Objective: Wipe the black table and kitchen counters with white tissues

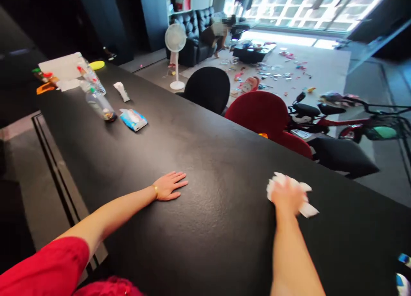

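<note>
My left hand (168,186) lies flat on the dark tabletop (205,231) with its fingers spread and nothing in them. A gold-coloured bracelet circles that wrist. Over to the right, my right hand (289,196) presses a crumpled white wipe (308,209) against the table. The wipe sticks out on both sides of the hand, whose fingers are blurred by motion. Between the two hands the surface has a wet-looking sheen. Beyond my left hand sits a blue and white pack of wipes (134,119).
A clear bottle (101,103), a small white packet (121,91) and a white board (61,67) stand at the far left. Black (208,88) and red (260,112) chairs line the far edge. Past them are a fan (175,39), a bending person and scattered toys.
</note>
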Tool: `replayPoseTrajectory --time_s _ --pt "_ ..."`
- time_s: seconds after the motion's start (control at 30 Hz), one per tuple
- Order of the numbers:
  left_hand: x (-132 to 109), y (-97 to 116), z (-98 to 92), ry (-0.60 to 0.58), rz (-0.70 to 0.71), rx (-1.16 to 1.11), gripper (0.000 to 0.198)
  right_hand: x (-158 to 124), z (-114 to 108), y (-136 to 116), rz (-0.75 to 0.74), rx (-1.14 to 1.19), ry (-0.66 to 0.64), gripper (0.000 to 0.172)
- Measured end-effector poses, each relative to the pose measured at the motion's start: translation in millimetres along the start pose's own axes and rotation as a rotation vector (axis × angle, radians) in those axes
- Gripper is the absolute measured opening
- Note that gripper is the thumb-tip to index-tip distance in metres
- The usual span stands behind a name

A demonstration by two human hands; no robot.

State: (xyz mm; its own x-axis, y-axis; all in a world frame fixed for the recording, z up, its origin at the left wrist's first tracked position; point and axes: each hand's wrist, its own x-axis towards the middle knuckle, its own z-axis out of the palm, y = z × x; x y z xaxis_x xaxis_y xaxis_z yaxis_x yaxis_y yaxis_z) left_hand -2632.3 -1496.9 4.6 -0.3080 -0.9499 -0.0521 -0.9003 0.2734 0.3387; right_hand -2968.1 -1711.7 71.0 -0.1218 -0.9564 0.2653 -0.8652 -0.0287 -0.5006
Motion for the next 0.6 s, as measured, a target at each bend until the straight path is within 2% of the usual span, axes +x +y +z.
replayPoseTrajectory --time_s 0.07,0.1,0.13,0.17,0.2,0.27,0.37,0.43,0.47,0.5,0.57,0.6 --pt "1 3 -4.7 0.02 -0.037 -0.053 0.058 8 4 35 0.171 -0.161 0.086 0.041" --pt "0 5 -7.0 0.033 -0.06 -0.092 0.054 2 13 38 0.196 -0.219 0.08 0.041" --pt "-4 6 -9.1 0.056 -0.088 -0.139 0.05 -11 25 31 0.159 -0.247 0.033 0.045" --pt "-10 6 -11.1 0.094 -0.121 -0.193 0.047 -31 39 13 0.089 -0.248 -0.054 0.046" --pt "-20 5 -13.0 0.146 -0.162 -0.25 0.045 -56 54 -15 -0.093 -0.202 -0.144 0.047" --pt "-52 -4 -17.6 0.295 -0.276 -0.342 0.042 -121 81 -92 -0.282 -0.139 -0.231 0.043" --pt "-127 -33 -30.4 0.461 -0.414 -0.385 0.04 -241 107 -219 -0.638 -0.012 -0.429 0.044" --pt "-189 -59 -43.8 0.503 -0.431 -0.387 0.04 -322 113 -274 -0.757 0.052 -0.508 0.048" --pt "-222 -73 -51.0 0.523 -0.427 -0.384 0.04 -359 113 -286 -0.806 0.082 -0.541 0.048" --pt "-257 -89 -58.0 0.549 -0.423 -0.377 0.04 -392 109 -286 -0.825 0.095 -0.568 0.049" --pt "-329 -121 -68.6 0.602 -0.427 -0.341 0.039 -439 86 -254 -0.683 0.041 -0.546 0.051" --pt "-366 -139 -71.0 0.615 -0.446 -0.324 0.038 -452 68 -225 -0.535 -0.014 -0.456 0.055"
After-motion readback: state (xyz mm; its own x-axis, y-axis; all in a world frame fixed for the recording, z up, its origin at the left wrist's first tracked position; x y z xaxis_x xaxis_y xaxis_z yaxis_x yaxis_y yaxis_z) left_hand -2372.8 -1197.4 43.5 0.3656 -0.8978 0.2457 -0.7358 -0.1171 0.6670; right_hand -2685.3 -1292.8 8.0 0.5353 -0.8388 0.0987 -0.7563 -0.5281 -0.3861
